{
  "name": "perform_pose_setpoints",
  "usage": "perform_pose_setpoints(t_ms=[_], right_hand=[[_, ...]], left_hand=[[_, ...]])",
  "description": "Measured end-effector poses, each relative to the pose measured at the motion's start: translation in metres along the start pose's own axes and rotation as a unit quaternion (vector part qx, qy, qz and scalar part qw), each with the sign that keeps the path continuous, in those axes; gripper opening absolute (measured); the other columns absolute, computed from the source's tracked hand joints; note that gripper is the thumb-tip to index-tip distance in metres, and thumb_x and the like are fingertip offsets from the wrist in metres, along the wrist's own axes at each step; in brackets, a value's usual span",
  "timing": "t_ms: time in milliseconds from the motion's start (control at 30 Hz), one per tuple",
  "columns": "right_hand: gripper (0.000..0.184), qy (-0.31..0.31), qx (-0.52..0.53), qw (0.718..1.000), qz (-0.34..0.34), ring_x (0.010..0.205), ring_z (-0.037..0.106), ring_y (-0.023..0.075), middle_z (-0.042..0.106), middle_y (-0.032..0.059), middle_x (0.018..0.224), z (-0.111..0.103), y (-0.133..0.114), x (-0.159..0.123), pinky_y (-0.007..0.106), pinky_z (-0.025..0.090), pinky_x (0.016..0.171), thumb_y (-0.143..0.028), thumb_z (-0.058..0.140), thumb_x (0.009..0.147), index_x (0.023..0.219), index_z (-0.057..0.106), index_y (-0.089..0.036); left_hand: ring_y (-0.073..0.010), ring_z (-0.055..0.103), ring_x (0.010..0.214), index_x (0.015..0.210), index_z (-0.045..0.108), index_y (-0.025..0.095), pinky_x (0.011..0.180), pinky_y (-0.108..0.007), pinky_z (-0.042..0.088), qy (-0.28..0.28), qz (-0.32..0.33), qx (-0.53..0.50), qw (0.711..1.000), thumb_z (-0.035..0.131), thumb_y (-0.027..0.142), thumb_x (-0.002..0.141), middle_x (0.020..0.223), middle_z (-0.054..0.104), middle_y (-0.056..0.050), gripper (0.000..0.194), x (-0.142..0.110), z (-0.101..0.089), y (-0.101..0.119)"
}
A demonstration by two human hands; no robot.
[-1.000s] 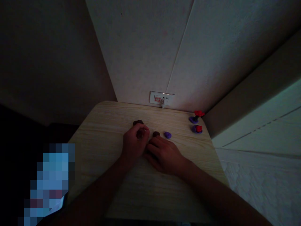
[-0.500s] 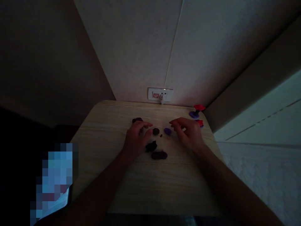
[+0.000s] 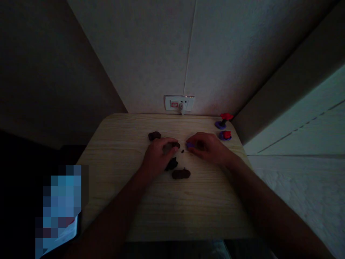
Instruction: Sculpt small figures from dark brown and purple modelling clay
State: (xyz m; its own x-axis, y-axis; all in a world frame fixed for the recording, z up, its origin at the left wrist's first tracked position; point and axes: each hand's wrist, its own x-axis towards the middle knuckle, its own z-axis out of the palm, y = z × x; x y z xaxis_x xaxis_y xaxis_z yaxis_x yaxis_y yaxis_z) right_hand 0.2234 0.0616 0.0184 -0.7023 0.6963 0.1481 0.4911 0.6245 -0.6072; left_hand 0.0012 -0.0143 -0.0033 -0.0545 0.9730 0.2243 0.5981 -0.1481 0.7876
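Observation:
My left hand [image 3: 159,154] has its thumb and fingers closed around a small dark brown lump [image 3: 176,145] that looks like modelling clay. Across from it, my right hand [image 3: 207,146] pinches a small purple clay piece [image 3: 190,145]. Between the two hands lies a tiny dark crumb [image 3: 182,151]. Just below my left hand is a black, uneven clay lump [image 3: 171,164], and nearer to me a long brown clay roll [image 3: 181,174]. Another brown lump [image 3: 154,136] sits behind my left hand.
At the table's [image 3: 129,126] back right stand a red clay shape on a purple base [image 3: 221,125] and a red lump in a purple piece [image 3: 225,135]. A wall socket with a plug [image 3: 179,104] is behind the table. A lit screen [image 3: 66,216] glows at lower left.
Both hands have closed from hovering open beside the pieces: the left on the brown lump, the right on the purple piece. The view has shifted slightly.

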Motion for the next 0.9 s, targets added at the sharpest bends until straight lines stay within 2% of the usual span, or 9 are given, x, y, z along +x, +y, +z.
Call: perform_pose_setpoints(t_ms=[133, 300, 500, 700, 900], right_hand=[[0.018, 0.014, -0.012, 1.0, 0.022, 0.065, 0.057, 0.0137, 0.068, 0.0038, 0.079, -0.002, -0.002, 0.0, 0.026, 0.042, 0.062, -0.032, 0.069, 0.087, 0.093, 0.073, -0.016], [0.025, 0.021, -0.019, 0.999, 0.024, 0.065, 0.056, 0.0141, 0.066, 0.0037, 0.079, -0.004, -0.003, 0.0, 0.027, 0.041, 0.061, -0.041, 0.071, 0.086, 0.085, 0.068, -0.016], [0.025, 0.003, 0.027, 0.996, 0.087, 0.059, 0.056, 0.0137, 0.064, -0.0006, 0.068, -0.004, -0.003, -0.001, 0.026, 0.04, 0.056, -0.04, 0.072, 0.084, 0.088, 0.062, -0.018], [0.021, -0.001, 0.023, 0.998, 0.055, 0.065, 0.059, 0.0145, 0.066, 0.0013, 0.075, -0.005, -0.003, -0.001, 0.026, 0.043, 0.06, -0.035, 0.073, 0.083, 0.091, 0.064, -0.017], [0.017, -0.001, 0.02, 0.999, 0.042, 0.067, 0.06, 0.0146, 0.067, 0.0026, 0.079, -0.002, -0.001, -0.001, 0.026, 0.045, 0.061, -0.031, 0.072, 0.084, 0.092, 0.066, -0.017]], left_hand=[[-0.0215, 0.064, 0.098, 0.111, 0.071, 0.021, 0.088, -0.037, 0.048, 0.037, -0.021, -0.054, 0.998, 0.067, 0.027, 0.088, 0.109, 0.074, -0.006, 0.024, -0.001, -0.003, 0.001], [-0.0184, 0.064, 0.088, 0.11, 0.069, 0.021, 0.078, -0.033, 0.048, 0.067, -0.04, -0.109, 0.991, 0.066, 0.03, 0.089, 0.106, 0.072, -0.005, 0.024, -0.003, -0.003, -0.001], [-0.0183, 0.064, 0.085, 0.104, 0.068, 0.02, 0.079, -0.034, 0.048, 0.088, -0.059, -0.134, 0.985, 0.069, 0.025, 0.084, 0.099, 0.072, -0.005, 0.02, -0.005, -0.004, 0.001], [-0.0203, 0.068, 0.092, 0.101, 0.07, 0.019, 0.088, -0.035, 0.052, 0.129, -0.063, -0.184, 0.972, 0.072, 0.027, 0.082, 0.098, 0.074, -0.005, 0.021, -0.004, -0.012, 0.002], [-0.0218, 0.072, 0.092, 0.097, 0.07, 0.017, 0.088, -0.036, 0.056, 0.124, -0.087, -0.238, 0.959, 0.075, 0.03, 0.079, 0.097, 0.076, -0.007, 0.022, -0.003, -0.015, 0.002]])
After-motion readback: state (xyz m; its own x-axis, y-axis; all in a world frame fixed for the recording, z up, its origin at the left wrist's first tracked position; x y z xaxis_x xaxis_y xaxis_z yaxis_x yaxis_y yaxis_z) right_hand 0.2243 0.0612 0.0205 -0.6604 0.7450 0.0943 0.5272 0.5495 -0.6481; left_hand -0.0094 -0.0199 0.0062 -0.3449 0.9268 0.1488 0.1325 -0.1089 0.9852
